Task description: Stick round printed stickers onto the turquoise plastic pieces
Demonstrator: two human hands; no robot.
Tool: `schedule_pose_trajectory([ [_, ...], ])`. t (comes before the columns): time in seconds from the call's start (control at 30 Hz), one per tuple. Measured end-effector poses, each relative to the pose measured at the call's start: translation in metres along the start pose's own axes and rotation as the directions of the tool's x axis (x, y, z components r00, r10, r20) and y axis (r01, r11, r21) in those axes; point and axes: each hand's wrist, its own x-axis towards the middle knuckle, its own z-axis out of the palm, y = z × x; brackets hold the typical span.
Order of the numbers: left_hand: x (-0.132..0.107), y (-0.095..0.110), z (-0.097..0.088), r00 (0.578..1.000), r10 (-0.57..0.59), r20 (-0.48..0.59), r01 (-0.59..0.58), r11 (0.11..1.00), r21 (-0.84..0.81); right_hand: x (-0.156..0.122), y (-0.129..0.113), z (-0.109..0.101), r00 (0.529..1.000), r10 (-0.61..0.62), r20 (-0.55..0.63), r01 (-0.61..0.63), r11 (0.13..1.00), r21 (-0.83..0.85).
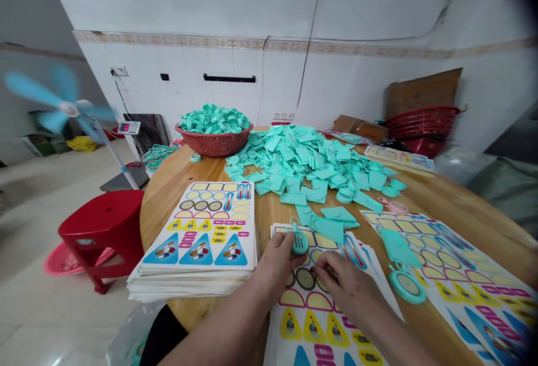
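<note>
We work at a round wooden table point(168, 181) that fills the view. A wide heap of teal plastic parts point(302, 158) spreads over its far middle, toward 12 o'clock. At 11 o'clock a red basket point(214, 144) stands on the table, piled above its rim with more teal pieces. Off the table at 2 o'clock, stacked red baskets point(422, 119) sit by the wall; we cannot tell their contents.

At 9 o'clock a thick stack of sticker sheets point(202, 231) overhangs the table's near edge. More loose sheets point(462, 270) cover the 3 o'clock side. Bare wood shows only along the left rim and in a strip between the stack and our sheet. A red stool point(105, 226) stands just beyond the left edge.

At 6 o'clock our own sticker sheet point(311, 321) lies under both hands. Our left hand point(275, 256) grips a small teal slotted piece point(300, 241) between thumb and fingers, just above the sheet. Our right hand point(351, 287) is curled, fingertips pinched down on a round sticker.
</note>
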Motion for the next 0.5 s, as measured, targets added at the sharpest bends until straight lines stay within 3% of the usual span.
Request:
schedule_pose_trajectory([
  [0.17, 0.0023, -0.0025, -0.0006, 1.0, -0.005, -0.004, 0.005, 1.0, 0.004, 0.0046, 0.0046, 0.0014, 0.997, 0.065, 0.046, -0.066, 0.998, 0.013],
  [0.5, 0.0012, -0.0007, 0.0005, 1.0, -0.009, -0.016, 0.009, 1.0, 0.016, 0.0085, 0.0081, 0.0054, 0.998, 0.054, 0.035, -0.057, 0.992, 0.108],
])
